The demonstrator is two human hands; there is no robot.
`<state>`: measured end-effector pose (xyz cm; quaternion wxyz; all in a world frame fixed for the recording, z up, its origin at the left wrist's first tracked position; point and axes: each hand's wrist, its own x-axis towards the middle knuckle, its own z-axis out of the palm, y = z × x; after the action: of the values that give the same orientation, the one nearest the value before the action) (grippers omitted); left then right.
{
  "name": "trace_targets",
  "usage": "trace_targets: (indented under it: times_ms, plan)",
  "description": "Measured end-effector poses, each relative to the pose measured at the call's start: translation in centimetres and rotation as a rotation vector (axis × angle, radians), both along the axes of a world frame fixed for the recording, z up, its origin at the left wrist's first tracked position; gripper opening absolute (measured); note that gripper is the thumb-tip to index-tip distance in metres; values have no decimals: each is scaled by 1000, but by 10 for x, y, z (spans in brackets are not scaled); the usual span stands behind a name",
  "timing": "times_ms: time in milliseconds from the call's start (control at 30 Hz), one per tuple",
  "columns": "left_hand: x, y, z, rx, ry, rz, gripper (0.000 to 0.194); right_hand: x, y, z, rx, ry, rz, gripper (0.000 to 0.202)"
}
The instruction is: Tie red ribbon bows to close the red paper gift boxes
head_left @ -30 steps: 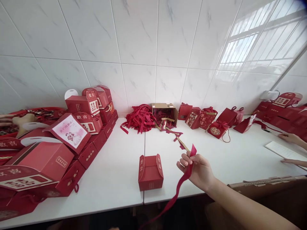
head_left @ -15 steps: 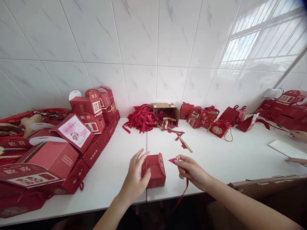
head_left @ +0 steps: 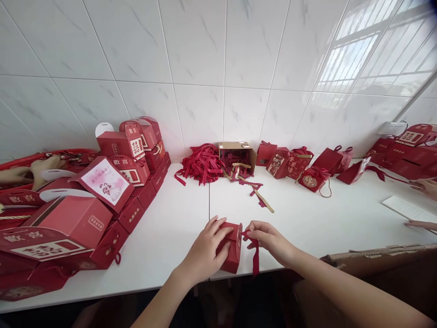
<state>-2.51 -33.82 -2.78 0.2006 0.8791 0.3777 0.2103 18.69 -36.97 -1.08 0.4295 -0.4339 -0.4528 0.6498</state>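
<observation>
Here, hands [head_left: 205, 251] hold box [head_left: 234, 258] (left) — ribbon [head_left: 256, 262] (right).

- Twelve o'clock: glossy white wall tiles [head_left: 198, 45], grey-veined.
- Two o'clock: bright reflection of a barred window [head_left: 351, 59].
- Nine to three o'clock: white table [head_left: 164, 228], seamed near its middle.
- Six o'clock: dark shadow [head_left: 256, 305] below the front edge.

In front of me, the person's left hand [head_left: 205, 249] holds a small red cardboard box [head_left: 232, 258] on the smooth white worktop [head_left: 164, 255]. The right hand [head_left: 262, 237] pinches a narrow dark red fabric ribbon [head_left: 256, 262] close at the box's side; whether its tip enters there, I cannot tell. Behind them lies a loose heap of crimson ribbons [head_left: 202, 165], beside an open brown cardboard carton [head_left: 235, 146]. Printed red paper boxes [head_left: 131, 214] are piled at the left.
</observation>
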Motion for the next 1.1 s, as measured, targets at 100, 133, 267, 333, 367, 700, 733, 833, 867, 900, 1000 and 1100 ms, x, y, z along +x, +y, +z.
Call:
trace_targets:
  times_ms: [100,133,267,333,367,700,733,833,867,900,1000,1100]
  plan:
    - [1,2,1,9,5,-6,38,0,-1,1,28,8,9,21]
    - [1,2,2,21,-2,-8,37,1,-1,1,33,5,11,22]
    - [6,2,5,71,-57,0,34,1,1,1,68,-43,27,23]
    - [9,1,7,87,-81,9,32,1,1,0,90,-60,37,24]
    - [11,1,8,93,-92,12,30,1,1,0,98,-64,42,25]
    - [20,2,7,85,-237,12,16,-2,3,-2,107,-94,68,31]
    - [20,2,7,72,-243,15,16,-2,3,-2,107,-95,67,31]
    - [19,3,9,33,-251,18,16,-2,3,-3,109,-101,64,33]
    - [19,3,10,24,-250,15,16,-2,3,-2,111,-104,63,34]
    - [18,3,10,16,-247,11,16,-2,3,-2,113,-106,65,34]
    - [16,4,11,-9,-225,9,18,-3,3,-2,127,-117,67,36]
    - [16,4,10,-38,-200,3,19,-5,4,-3,148,-161,51,36]
